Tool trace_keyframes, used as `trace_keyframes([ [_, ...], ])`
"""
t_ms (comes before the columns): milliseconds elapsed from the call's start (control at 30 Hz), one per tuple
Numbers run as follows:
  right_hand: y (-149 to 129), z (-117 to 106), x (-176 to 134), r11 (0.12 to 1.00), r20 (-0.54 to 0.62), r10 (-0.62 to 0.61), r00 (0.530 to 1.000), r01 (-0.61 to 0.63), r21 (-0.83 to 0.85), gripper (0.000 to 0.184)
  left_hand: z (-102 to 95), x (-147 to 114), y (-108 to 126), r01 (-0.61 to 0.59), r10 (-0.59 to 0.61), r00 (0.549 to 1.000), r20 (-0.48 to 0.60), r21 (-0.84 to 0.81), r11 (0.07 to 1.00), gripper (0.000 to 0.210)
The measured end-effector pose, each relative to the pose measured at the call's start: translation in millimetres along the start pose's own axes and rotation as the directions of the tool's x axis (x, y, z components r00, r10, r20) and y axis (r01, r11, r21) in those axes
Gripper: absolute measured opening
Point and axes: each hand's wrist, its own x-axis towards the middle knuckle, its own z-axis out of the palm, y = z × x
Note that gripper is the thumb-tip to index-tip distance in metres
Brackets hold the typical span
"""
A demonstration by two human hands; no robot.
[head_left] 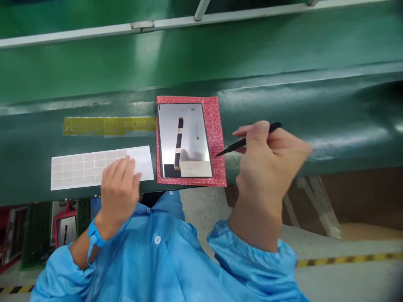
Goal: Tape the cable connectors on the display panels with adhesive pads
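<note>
My right hand (pixel 266 159) grips black tweezers (pixel 236 145), their tip pointing left, near the right side of a pink bubble-wrap sheet (pixel 215 138). On that sheet lies a flat silvery display panel (pixel 195 142) with a black and tan flex cable (pixel 179 140) running along its middle. My left hand (pixel 119 191) rests flat, fingers out, on the right part of a white label sheet (pixel 75 170) marked into rows of small pale rectangles. A blue band circles my left wrist.
Yellow tape strips (pixel 107 126) are on the green work surface (pixel 28 138), left of the panel. A white rail (pixel 103 31) crosses behind. Below the table's left edge are bins (pixel 34 235) holding a red-framed panel (pixel 65 226). Yellow-black tape (pixel 349 259) marks the floor.
</note>
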Motion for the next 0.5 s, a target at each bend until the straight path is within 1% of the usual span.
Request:
trace_keyframes([
  [33, -6, 12, -10, 1.0, 0.014, -0.001, 1.0, 0.001, -0.003, 0.05, -3.1, 0, 9, 0.004, -0.006, 1.0, -0.014, -0.136, 0.991, 0.038],
  [67, -9, 23, -21, 1.0, 0.026, 0.006, 1.0, -0.006, -0.002, 0.048, -6.6, 0, 18, 0.015, -0.016, 1.0, -0.001, -0.273, 0.962, 0.04],
  [100, -11, 33, -31, 1.0, 0.036, 0.016, 0.999, -0.017, 0.001, 0.046, -10.3, -1, 26, 0.036, -0.024, 0.999, 0.035, -0.394, 0.919, 0.042],
  [133, -11, 42, -40, 1.0, 0.048, 0.024, 0.999, -0.024, 0.005, 0.044, -13.8, -1, 32, 0.069, -0.035, 0.996, 0.077, -0.488, 0.87, 0.041],
  [200, -7, 53, -58, 0.999, 0.066, 0.019, 0.998, -0.022, 0.039, 0.044, -20.0, -3, 40, 0.148, -0.073, 0.986, 0.147, -0.6, 0.786, 0.03],
  [267, -1, 57, -71, 0.994, 0.1, 0.002, 0.995, -0.012, 0.104, 0.041, -24.7, -4, 40, 0.204, -0.121, 0.978, 0.17, -0.647, 0.735, 0.018],
  [333, 4, 58, -77, 0.987, 0.184, 0.012, 0.983, -0.041, 0.154, 0.033, -28.1, -6, 33, 0.204, -0.156, 0.979, 0.132, -0.652, 0.73, 0.017],
  [400, 9, 60, -75, 0.985, 0.291, 0.06, 0.955, -0.104, 0.138, 0.025, -29.7, -8, 22, 0.18, -0.16, 0.983, 0.089, -0.623, 0.761, 0.017],
  [433, 11, 63, -71, 0.984, 0.319, 0.087, 0.944, -0.131, 0.118, 0.024, -29.5, -7, 14, 0.171, -0.153, 0.985, 0.081, -0.597, 0.784, 0.017],
  [467, 14, 67, -65, 0.984, 0.316, 0.105, 0.943, -0.143, 0.102, 0.023, -28.1, -7, 6, 0.163, -0.143, 0.986, 0.081, -0.56, 0.812, 0.015],
  [500, 16, 73, -58, 0.986, 0.288, 0.111, 0.951, -0.142, 0.09, 0.024, -25.5, -6, -4, 0.157, -0.134, 0.988, 0.081, -0.508, 0.847, 0.015],
])
